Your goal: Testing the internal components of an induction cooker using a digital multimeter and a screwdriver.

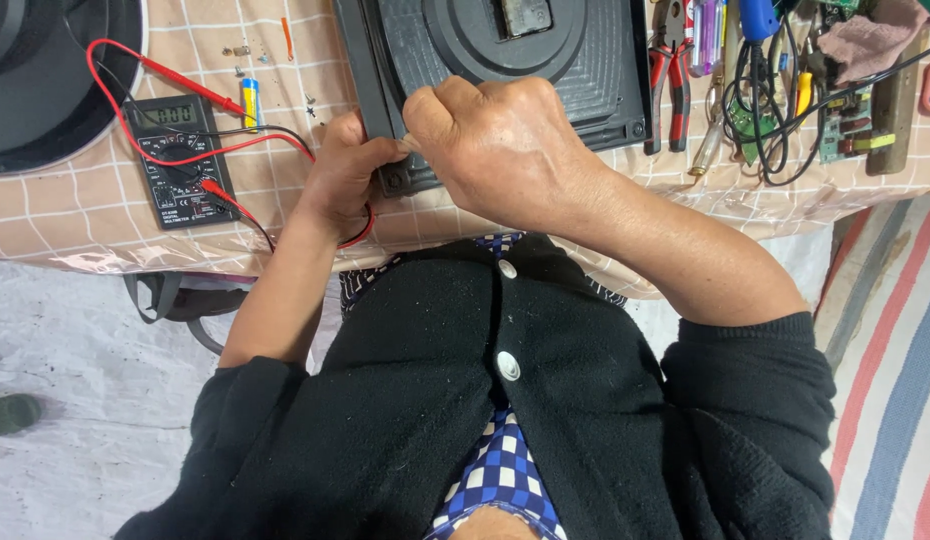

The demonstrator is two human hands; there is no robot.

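The counter, under a checked cloth, carries a black appliance base at twelve o'clock. The right hand has its grip pressed together at the base's near-left corner; the left hand clasps that corner's edge. A multimeter lies at nine o'clock, pliers at two.

Head view, steeply down, close.

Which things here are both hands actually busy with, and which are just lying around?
In hand:
left hand and right hand, both on the black appliance casing

Lying about:
multimeter with red lead
small battery
red-handled pliers
circuit board
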